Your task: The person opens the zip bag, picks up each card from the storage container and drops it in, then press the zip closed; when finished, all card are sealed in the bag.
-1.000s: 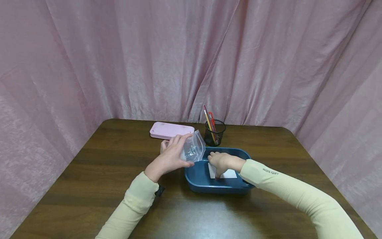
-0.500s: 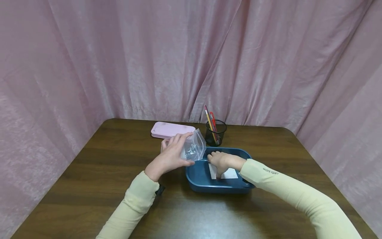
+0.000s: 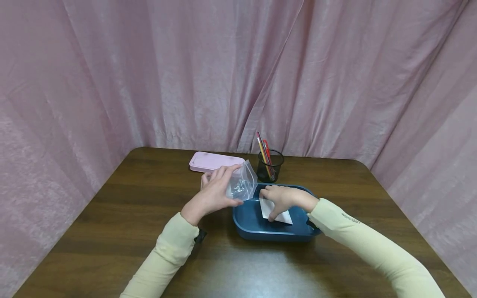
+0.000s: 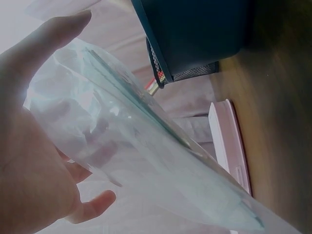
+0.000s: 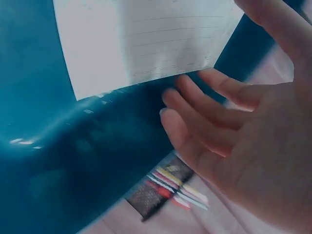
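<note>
My left hand point(image 3: 213, 198) grips a clear plastic bag point(image 3: 244, 182), held with its mouth spread toward the tray's left rim. In the left wrist view, a flat pale sheet point(image 4: 146, 114) shows inside the bag. My right hand point(image 3: 284, 199) reaches into the dark blue tray point(image 3: 247, 217), thumb on the near edge and fingers on the far edge of a white paper point(image 3: 265, 208). The paper is tilted, one near corner raised. Seen from the right wrist, the paper point(image 5: 161, 44) carries printed lines, and the fingertips lie at its edge.
Behind the tray stands a black mesh pencil cup point(image 3: 269, 167) with several pencils and a red pen. A pink pencil case point(image 3: 212, 160) lies at the back, left of the cup. Pink curtains point(image 3: 186, 74) hang behind the wooden table point(image 3: 123, 215).
The right hand has risen slightly and drawn back to the right, and the paper in it has gone from flat to tilted. My left hand with the bag stays nearly still.
</note>
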A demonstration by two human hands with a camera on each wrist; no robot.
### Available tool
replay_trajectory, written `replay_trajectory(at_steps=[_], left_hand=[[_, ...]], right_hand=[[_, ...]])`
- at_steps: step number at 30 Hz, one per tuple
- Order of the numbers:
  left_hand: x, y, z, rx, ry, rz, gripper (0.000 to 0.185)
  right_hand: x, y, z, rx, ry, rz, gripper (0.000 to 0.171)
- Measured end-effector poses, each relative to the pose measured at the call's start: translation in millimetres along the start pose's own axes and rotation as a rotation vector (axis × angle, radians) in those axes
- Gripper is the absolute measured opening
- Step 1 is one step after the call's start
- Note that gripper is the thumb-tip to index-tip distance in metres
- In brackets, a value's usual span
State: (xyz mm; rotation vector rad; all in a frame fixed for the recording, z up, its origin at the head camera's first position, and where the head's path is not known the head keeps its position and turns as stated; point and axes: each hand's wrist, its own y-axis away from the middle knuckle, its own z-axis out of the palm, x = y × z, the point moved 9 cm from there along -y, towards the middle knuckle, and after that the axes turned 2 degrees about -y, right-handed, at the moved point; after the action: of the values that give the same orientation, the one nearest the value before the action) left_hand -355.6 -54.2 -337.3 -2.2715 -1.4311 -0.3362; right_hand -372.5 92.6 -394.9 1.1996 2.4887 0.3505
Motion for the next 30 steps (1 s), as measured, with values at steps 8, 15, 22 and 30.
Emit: replay_trajectory(at_steps=[8,15,22,30], left_hand=[[-2.9,1.4,-0.5,0.005,0.001,-0.005,0.099],[-3.7,3.4,-0.2,0.022,-0.017,0.001,0.1],[-5.2,4.3,-1.1,0.024,-0.027,-0.013,0.1],[-7.9,4.1,0.4,0.021,-0.023,-0.023,0.1]], right_hand=[[-9,29,-41,0.234,-0.225,-0.156,0.07],[-8,48,-61,0.402,-0.36,-0.189,0.069],[-5,66,-80,0.587,-0.481,-0.228,0.067],[-8,89,-92,0.797,-0.52,-0.302,0.074]])
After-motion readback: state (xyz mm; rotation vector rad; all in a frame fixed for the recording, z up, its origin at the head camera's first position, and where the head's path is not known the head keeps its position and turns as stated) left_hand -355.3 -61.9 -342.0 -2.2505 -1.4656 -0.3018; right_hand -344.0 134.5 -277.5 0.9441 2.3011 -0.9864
